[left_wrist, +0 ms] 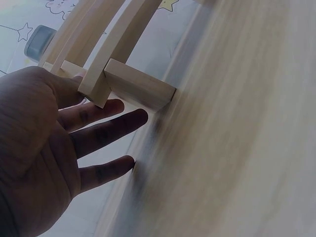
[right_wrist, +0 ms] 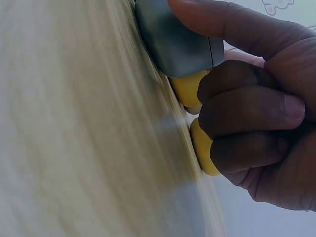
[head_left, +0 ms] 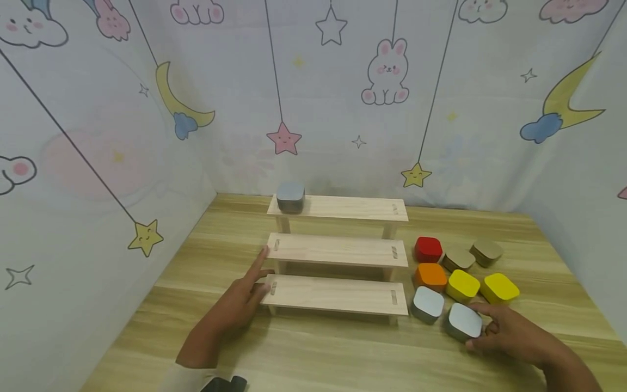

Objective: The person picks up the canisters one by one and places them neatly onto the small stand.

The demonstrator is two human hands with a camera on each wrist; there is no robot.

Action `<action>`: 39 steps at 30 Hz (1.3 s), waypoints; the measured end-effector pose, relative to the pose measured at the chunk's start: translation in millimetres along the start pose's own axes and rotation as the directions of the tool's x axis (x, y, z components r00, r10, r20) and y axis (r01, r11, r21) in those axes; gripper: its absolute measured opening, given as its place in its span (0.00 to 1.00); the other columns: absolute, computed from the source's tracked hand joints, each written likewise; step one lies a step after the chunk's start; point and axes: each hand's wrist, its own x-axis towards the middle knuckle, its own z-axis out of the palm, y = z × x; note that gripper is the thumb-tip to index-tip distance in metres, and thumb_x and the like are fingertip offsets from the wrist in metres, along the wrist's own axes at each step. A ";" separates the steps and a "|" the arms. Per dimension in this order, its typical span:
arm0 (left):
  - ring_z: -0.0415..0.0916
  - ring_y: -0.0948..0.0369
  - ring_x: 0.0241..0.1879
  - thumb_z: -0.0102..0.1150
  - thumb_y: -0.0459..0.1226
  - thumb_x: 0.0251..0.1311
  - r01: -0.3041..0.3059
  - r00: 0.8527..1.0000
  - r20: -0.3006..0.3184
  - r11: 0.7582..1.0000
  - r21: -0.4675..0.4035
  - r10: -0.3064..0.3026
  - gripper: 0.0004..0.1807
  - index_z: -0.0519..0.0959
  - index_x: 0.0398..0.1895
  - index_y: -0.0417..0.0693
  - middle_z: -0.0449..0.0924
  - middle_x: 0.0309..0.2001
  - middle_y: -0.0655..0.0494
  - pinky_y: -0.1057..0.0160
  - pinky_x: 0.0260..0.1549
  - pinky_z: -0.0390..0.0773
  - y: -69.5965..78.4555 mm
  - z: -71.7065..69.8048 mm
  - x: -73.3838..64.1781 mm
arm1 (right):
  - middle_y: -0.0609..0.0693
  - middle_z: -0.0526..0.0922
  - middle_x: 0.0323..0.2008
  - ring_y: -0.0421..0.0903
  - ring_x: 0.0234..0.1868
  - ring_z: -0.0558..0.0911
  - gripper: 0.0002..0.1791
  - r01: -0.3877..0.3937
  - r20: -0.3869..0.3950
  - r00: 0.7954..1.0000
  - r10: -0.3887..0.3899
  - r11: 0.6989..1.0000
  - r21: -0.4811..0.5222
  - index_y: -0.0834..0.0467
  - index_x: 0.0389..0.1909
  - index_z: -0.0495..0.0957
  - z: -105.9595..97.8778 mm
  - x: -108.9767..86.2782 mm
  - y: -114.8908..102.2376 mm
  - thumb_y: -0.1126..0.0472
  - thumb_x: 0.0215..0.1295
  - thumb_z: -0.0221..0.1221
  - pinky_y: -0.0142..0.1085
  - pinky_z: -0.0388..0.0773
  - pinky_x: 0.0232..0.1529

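Your right hand [head_left: 514,332] sits closest to you at the lower right of the light, wood-grain tabletop [head_left: 318,354], with thumb and curled fingers [right_wrist: 247,118] pinching a grey rounded-square block [head_left: 463,321] that rests on the table. Just to its left lies a second grey rounded block [head_left: 428,303], and behind them the others cluster close together: two yellow rounded blocks [head_left: 462,285], an orange rounded block [head_left: 430,276], a red rounded block [head_left: 428,249] and two tan rounded blocks [head_left: 459,259] farthest back. From the right wrist view, the yellow ones show just beyond your knuckles, touching or nearly touching the grey one you hold.

Your left hand [head_left: 240,302] lies flat and relaxed at the left end of the pale three-step wooden riser [head_left: 338,250], fingers [left_wrist: 103,131] straight and slightly spread, holding nothing. Its fingertips reach the end of the lowest step, and the forefinger points up toward the middle step. From the left wrist view your fingers lie under the step's edge beside the riser's wooden foot.

On the top step, at its left end, stands a third grey rounded block [head_left: 290,196], well apart from the group on the right.

Around the table, on three sides, hangs a pale cloth backdrop [head_left: 318,98] printed with rabbits, clouds, crescent moons and stars hanging on strings.
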 end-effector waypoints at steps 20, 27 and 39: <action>0.84 0.39 0.67 0.50 0.34 0.86 -0.001 1.000 -0.007 1.000 0.008 0.001 0.47 0.33 0.92 0.69 0.75 0.76 0.35 0.34 0.71 0.76 -0.4 0.7 -0.6 | 0.35 0.70 0.19 0.30 0.18 0.63 0.42 0.087 -0.004 0.996 -0.088 0.985 0.152 0.12 0.66 0.72 -9.1 -12.2 2.6 0.67 0.75 0.67 0.33 0.63 0.13; 0.84 0.39 0.66 0.49 0.33 0.86 -0.017 1.000 -0.002 1.000 -0.006 0.017 0.47 0.33 0.92 0.67 0.74 0.76 0.33 0.35 0.70 0.78 -0.5 0.7 0.1 | 0.43 0.63 0.19 0.44 0.17 0.57 0.34 0.102 -0.058 0.994 -0.093 0.979 0.179 0.21 0.61 0.79 -11.2 -15.3 -0.5 0.69 0.77 0.63 0.41 0.56 0.13; 0.84 0.39 0.66 0.50 0.33 0.85 -0.018 1.000 -0.002 1.000 -0.015 0.018 0.48 0.33 0.92 0.68 0.74 0.76 0.32 0.37 0.69 0.79 -1.5 0.7 1.1 | 0.49 0.60 0.19 0.57 0.18 0.51 0.35 0.184 -0.153 0.976 -0.154 0.962 0.201 0.26 0.65 0.75 -8.1 -11.6 -28.9 0.72 0.77 0.60 0.45 0.51 0.13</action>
